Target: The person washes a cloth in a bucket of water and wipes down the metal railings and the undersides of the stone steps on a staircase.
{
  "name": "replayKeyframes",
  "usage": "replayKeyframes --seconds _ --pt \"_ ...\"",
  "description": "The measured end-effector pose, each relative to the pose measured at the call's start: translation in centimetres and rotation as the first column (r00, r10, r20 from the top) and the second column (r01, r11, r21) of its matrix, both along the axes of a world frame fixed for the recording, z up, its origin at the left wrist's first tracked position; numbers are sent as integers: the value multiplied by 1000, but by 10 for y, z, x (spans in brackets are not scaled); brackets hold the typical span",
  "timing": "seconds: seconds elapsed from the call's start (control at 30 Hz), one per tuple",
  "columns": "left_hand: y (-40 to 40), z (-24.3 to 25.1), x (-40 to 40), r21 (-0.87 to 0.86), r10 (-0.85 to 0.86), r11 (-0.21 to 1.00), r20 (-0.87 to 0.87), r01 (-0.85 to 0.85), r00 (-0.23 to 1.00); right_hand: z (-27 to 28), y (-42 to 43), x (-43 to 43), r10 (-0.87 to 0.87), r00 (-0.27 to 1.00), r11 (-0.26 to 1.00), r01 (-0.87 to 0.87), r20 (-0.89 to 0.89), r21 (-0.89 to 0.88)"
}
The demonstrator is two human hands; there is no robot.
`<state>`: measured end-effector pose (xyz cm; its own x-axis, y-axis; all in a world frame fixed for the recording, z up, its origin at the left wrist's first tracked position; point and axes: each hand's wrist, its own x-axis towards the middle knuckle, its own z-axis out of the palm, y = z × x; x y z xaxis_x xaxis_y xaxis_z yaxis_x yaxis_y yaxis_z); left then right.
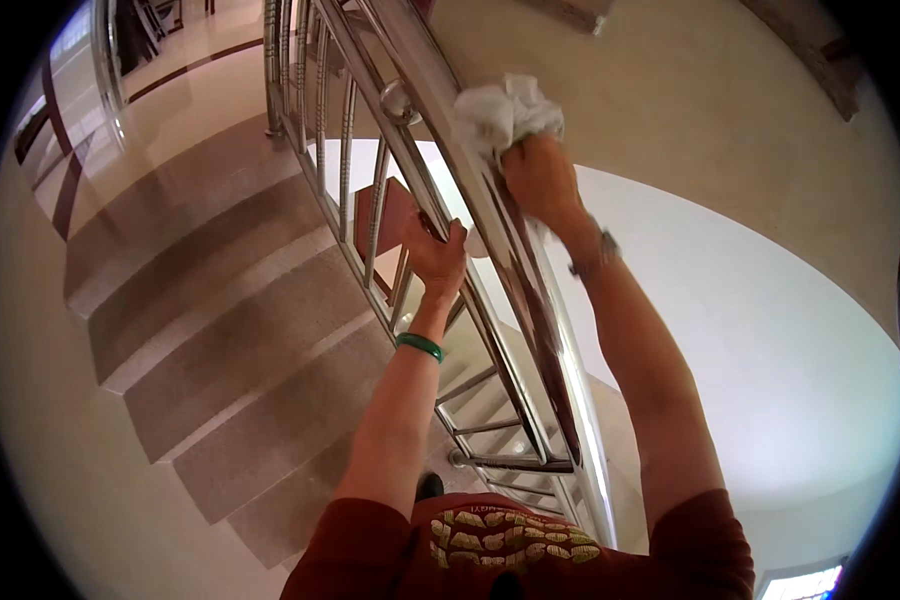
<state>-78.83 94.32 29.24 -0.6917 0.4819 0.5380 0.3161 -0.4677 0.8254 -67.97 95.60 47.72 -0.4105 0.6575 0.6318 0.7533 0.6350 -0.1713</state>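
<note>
A thick polished metal handrail [487,217] slants through the middle of the view. My right hand [541,180] grips a crumpled white cloth [506,112], which rests against the outer side of the handrail. Below it runs a thinner metal rail [487,315], and my left hand [436,251] is wrapped around this one, thumb on the near side. A shiny metal ball [400,102] sits between the two rails, further up. Ringed metal balusters [347,154] stand under the thinner rail. My left fingertips are partly hidden behind it.
Curved stone stair steps [247,337] climb on the left towards a glossy tiled floor [195,82]. Past the railing, the stairwell opens downward beside a white curved surface [682,300]. A reddish-brown panel [382,217] shows between the balusters. My dark shoe [429,486] stands on the stairs.
</note>
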Motion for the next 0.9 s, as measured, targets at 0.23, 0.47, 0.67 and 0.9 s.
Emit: replayKeyframes --seconds 0.23,0.47,0.67,0.9 --pt "-43 -21 -21 -84 -134 989 -173 121 976 -31 -121 -41 292 925 930 -216 -243 297" --pt "-133 -86 -78 -233 -106 901 700 366 706 -142 -72 -83 78 993 963 -52 -88 263" --pt "-131 -42 -88 -139 -77 974 531 177 844 -181 -116 4 -540 580 840 318 610 440" --pt "-111 144 43 113 -420 903 439 415 794 -11 -197 115 228 972 910 -231 -50 -343"
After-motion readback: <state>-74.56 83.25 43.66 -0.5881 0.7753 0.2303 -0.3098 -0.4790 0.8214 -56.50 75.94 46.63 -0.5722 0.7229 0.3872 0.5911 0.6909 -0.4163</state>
